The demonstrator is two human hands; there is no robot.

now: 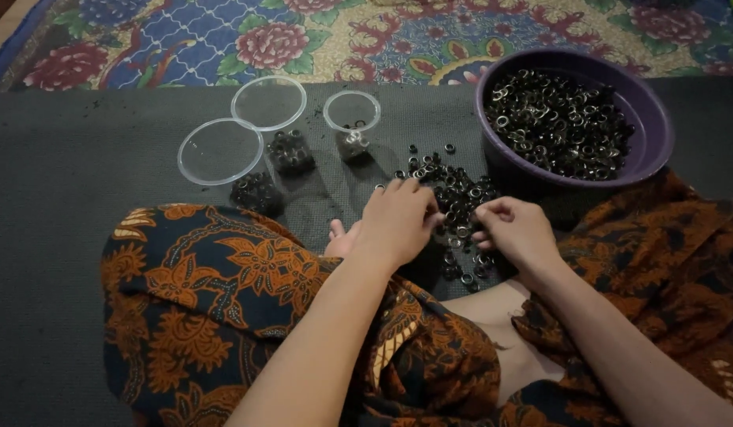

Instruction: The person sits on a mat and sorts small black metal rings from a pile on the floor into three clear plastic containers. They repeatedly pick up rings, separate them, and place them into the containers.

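At the left of the frame a dark grey mat (58, 198) covers the floor, with a flowered cloth (224, 39) along the top edge; left of centre stand three clear plastic cups (220, 152), each with a small heap of dark rings at its foot; in the lower middle a knee in orange-and-black patterned fabric (200, 316) fills the foreground; the left hand (398, 225) lies knuckles up at centre, fingers curled down onto a loose pile of small metal rings (457, 198) on the mat; whether it pinches any I cannot tell; just beside it the right hand (517, 233) seems to nip a ring between thumb and forefinger; at upper right a purple bowl (651, 119) holds many more rings.
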